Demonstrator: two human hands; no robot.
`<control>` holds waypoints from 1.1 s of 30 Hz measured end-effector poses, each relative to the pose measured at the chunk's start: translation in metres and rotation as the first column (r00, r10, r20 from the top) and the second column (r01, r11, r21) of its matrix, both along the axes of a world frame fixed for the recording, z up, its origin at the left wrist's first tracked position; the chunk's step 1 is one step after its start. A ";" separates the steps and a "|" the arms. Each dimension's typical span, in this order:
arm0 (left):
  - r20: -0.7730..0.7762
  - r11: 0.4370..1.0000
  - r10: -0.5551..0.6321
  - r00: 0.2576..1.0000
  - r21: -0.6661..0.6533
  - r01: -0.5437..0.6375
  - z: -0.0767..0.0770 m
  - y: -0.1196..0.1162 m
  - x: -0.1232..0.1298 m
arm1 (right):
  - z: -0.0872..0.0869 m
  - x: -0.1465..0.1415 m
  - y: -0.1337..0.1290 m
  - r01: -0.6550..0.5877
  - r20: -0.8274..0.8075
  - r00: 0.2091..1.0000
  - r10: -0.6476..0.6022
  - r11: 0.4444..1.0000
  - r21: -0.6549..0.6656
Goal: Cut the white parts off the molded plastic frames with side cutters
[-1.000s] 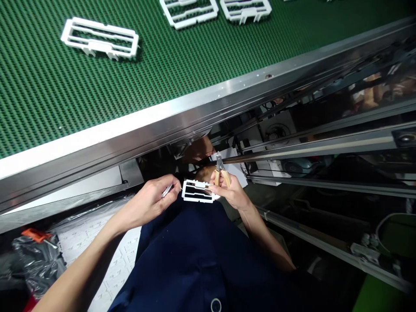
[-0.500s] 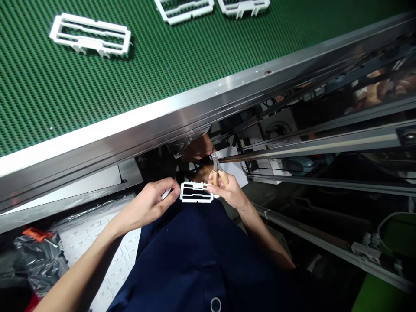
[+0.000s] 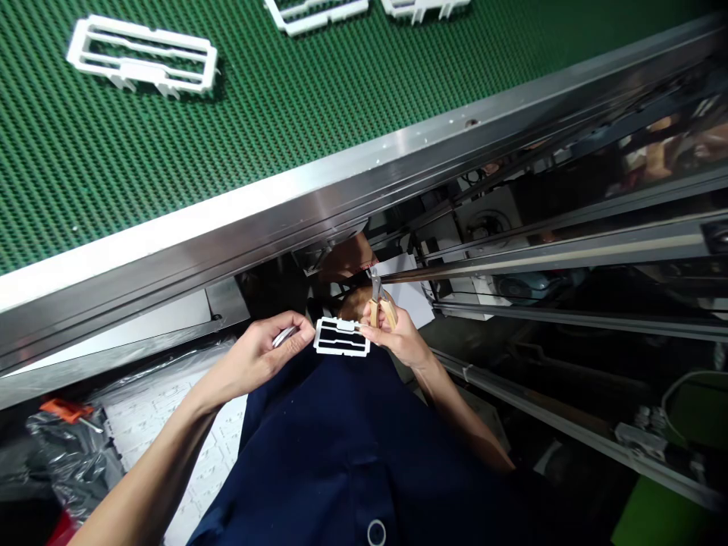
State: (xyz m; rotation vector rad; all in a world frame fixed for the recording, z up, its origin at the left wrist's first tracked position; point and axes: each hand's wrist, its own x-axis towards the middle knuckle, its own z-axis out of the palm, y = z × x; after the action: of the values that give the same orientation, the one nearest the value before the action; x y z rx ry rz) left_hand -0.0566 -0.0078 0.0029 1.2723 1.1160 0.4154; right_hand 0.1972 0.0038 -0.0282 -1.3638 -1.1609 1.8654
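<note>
The white plastic frame [image 3: 341, 337] sits between the hands, over the navy shirt [image 3: 341, 455] and near the steel rail [image 3: 284, 205] of the green belt [image 3: 171, 152]. The left hand [image 3: 262, 353] is closed on a slim silver tool [image 3: 283, 337], its fingertips meeting the frame's left end. The right hand [image 3: 398, 337] is clamped on wood-handled cutters [image 3: 380, 311], tips pointing far, just beside the frame. Risk: a slip of the cutters could nick the frame; a loose fingertip hold could drop it below the rail. The silver tool's end is hidden by fingers, and whether the right fingers grip the frame cannot be told.
</note>
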 end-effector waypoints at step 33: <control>0.109 0.887 -0.368 0.923 0.338 0.314 0.007 0.034 0.029 | 0.113 0.019 0.014 -0.875 0.942 0.241 0.233 0.472 0.107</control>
State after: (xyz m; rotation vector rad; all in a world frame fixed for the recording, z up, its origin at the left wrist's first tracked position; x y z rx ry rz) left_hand -0.0278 0.0257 0.0097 1.6496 0.6742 0.4363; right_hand 0.2163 0.0177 0.0843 -1.4634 -2.9394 0.7232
